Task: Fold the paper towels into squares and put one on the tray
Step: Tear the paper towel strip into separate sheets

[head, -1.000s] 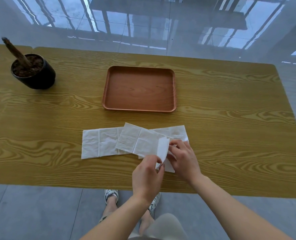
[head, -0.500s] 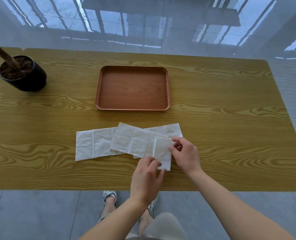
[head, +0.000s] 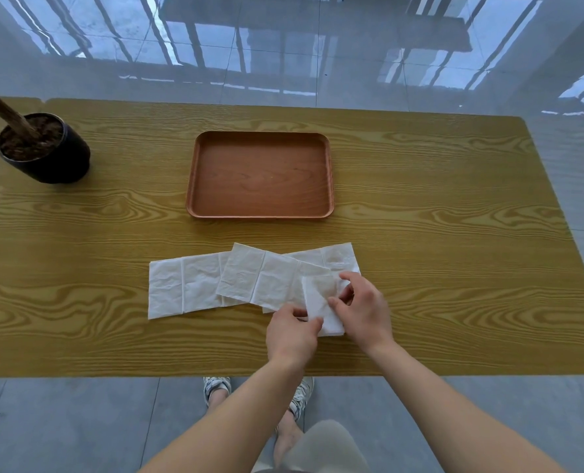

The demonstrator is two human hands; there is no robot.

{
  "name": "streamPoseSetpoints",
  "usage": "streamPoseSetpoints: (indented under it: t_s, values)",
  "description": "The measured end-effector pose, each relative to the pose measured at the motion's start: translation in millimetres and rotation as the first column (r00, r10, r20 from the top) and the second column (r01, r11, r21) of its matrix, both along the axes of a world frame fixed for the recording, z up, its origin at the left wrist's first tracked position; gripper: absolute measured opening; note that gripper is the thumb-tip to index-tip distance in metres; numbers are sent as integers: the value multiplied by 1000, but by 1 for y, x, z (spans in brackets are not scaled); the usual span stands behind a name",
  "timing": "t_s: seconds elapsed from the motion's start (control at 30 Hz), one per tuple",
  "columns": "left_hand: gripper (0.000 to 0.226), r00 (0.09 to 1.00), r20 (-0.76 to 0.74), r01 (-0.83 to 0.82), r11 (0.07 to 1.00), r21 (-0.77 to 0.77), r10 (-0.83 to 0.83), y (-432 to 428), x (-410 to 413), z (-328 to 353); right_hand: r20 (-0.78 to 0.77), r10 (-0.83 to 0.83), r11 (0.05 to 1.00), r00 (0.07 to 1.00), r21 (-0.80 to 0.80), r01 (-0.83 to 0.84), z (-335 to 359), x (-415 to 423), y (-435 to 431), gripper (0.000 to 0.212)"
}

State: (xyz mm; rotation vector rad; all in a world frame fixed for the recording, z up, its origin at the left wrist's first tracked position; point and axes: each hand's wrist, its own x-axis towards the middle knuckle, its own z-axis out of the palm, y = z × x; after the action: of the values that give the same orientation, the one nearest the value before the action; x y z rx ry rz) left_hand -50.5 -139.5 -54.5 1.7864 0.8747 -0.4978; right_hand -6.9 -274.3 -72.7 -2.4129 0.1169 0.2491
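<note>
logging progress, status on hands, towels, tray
Left hand and right hand both pinching the folded end of the top paper towel. Other towels flat beneath. Tray holds no towel. Nothing in the way.

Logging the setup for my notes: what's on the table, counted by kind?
Paper towels: 3, overlapping: left, middle, back right; both hands fold the middle one's end
Tray: 1
Plant pot: 1
Total: 5
</note>
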Motion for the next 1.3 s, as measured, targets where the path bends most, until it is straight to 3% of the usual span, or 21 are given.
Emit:
streamPoseSetpoints:
  t_s: [0.17, 0.3, 0.4, 0.5, 0.6, 0.83, 1.03, 1.3]
  values:
    - [8, 995, 103, 20, 999, -29, -17, -5, 0, 5, 4, -79, 993, 997, 90, 78, 4, -4, -3, 28]
    - [3, 966, 84, -212, 932, -293, 246, 6, 5, 11, 5, -189, 967, 982, 173, 186, 11, -13, -5, 21]
    - [8, 940, 36, -293, 856, -426, 340, 20, 10, 14, -155, -201, 936, 967, 261, 236, 19, -13, 3, 34]
    - [11, 937, 32, -288, 821, -492, 348, 35, 9, 15, -440, -203, 780, 875, 468, 416, 27, -4, 18, 41]
    - [14, 928, 36, -306, 813, -496, 371, 54, 7, 15, -524, -169, 643, 835, 584, 496, 35, 7, 35, 35]
    - [19, 880, 197, -340, 864, -372, 431, 120, -11, 27, -394, -21, 774, 919, 576, 264, 45, 30, 102, 9]
    - [21, 809, 295, -447, 858, -252, 508, 196, -14, 31, -344, 138, 853, 929, 518, 65, 48, 51, 194, 11]
    - [18, 847, 370, -428, 903, 45, 383, 274, 17, 15, -281, 184, 926, 942, 371, -71, 42, 85, 287, 13]
